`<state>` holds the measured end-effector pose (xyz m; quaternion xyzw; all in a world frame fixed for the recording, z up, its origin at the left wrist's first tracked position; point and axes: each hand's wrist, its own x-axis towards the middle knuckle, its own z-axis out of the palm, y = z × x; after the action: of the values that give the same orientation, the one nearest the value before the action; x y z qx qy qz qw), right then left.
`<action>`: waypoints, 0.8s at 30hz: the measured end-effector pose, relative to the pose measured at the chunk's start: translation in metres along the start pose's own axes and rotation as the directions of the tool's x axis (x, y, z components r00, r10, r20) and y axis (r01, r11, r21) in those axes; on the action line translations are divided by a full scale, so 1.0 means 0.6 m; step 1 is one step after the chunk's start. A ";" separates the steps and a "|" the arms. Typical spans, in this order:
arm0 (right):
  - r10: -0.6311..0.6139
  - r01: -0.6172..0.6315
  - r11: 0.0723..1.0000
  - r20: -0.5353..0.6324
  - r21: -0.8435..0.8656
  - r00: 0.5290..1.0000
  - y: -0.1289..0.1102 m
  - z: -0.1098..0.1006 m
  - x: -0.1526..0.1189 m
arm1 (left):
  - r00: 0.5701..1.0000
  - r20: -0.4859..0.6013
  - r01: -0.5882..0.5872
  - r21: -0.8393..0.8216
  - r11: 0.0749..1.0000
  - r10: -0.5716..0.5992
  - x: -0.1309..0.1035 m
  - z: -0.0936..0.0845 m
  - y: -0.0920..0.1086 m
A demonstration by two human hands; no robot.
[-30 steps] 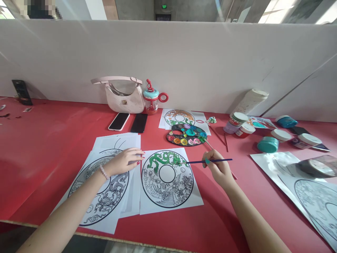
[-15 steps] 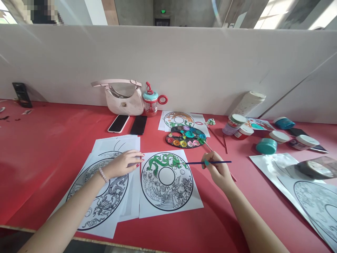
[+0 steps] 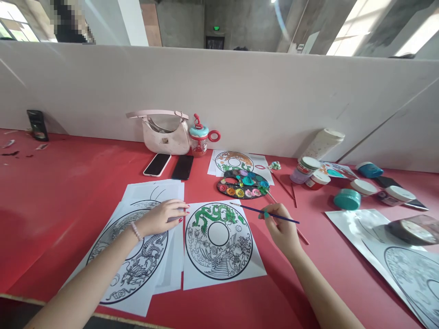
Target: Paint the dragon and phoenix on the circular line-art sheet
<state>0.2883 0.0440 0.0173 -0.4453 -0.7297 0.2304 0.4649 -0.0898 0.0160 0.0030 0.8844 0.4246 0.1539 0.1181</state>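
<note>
My right hand (image 3: 279, 226) pinches a dark blue paintbrush (image 3: 252, 209), its tip over the top edge of the middle sheet. That sheet (image 3: 202, 284) bears a round line drawing with a dragon painted green at its top. My left hand (image 3: 164, 217) rests palm down with fingers spread, its fingertips by the sheet's left edge, and holds nothing. Under it lie more sheets with a round drawing (image 3: 137, 308). Just beyond the middle sheet is a black paint palette (image 3: 236, 186) with several colours, and another brush (image 3: 271, 196) leans on its right edge.
A pink handbag (image 3: 166, 137), a lidded cup (image 3: 199, 141) and two phones (image 3: 157, 165) (image 3: 183, 167) stand or lie at the back. Several paint jars (image 3: 347, 199) are at the right, near a dark clear container (image 3: 413, 229) on sheets. A pale partition (image 3: 240, 100) runs behind.
The brush tip has lifted away from the green dragon toward the sheet's top edge, and the brush now slopes down to the right. My left hand stays about where it was. The view has tilted up slightly.
</note>
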 end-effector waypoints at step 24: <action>-0.144 0.164 0.983 0.209 -0.084 0.967 -0.014 0.024 -0.010 | 0.999 -0.026 -0.032 0.028 0.999 0.033 0.001 0.002 -0.002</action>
<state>0.2732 0.0359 0.0139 -0.3844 -0.8163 0.2004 0.3816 -0.0901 0.0171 0.0016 0.8906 0.4138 0.1614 0.0980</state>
